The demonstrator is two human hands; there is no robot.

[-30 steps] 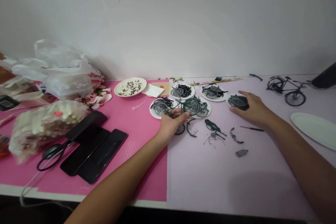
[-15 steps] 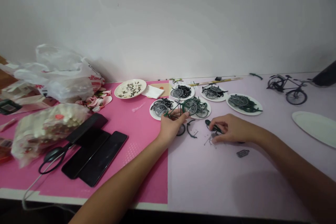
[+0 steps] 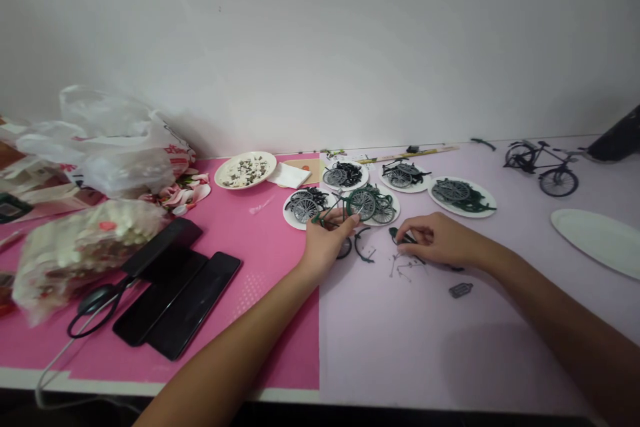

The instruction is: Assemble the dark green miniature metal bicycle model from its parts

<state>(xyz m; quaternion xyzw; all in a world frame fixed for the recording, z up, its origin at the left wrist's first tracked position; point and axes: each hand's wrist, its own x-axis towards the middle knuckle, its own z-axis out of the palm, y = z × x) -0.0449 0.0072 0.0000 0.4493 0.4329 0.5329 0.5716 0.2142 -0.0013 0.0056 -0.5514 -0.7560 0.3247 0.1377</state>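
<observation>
My left hand [image 3: 324, 243] is closed round a partly built green model bicycle [image 3: 361, 204], its wheel sticking out past the fingertips. Over the lilac side, my right hand [image 3: 440, 240] is lowered with fingers pinched together; whatever they hold is too small to make out. A dark green part [image 3: 394, 233] lies at its fingertips. Thin grey pin-like parts [image 3: 401, 271] are scattered just below. Between the hands lies a curved dark mudguard-like piece [image 3: 359, 245], beside a small wheel [image 3: 345, 249] half hidden by my left hand. A flat grey part [image 3: 461, 290] lies nearer me.
White plates of bicycle parts [image 3: 463, 197] stand behind the hands. A finished model bicycle [image 3: 540, 167] is at the back right, near an oval plate [image 3: 600, 240]. Leftward are a plate of small pieces [image 3: 245, 170], a black phone [image 3: 195, 303], a plastic bag [image 3: 115, 147] and a bagged bundle [image 3: 85, 253].
My right hand has drawn its fingers together and shifted slightly up and left, uncovering more of the pin-like parts. My left hand keeps its hold on the model bicycle.
</observation>
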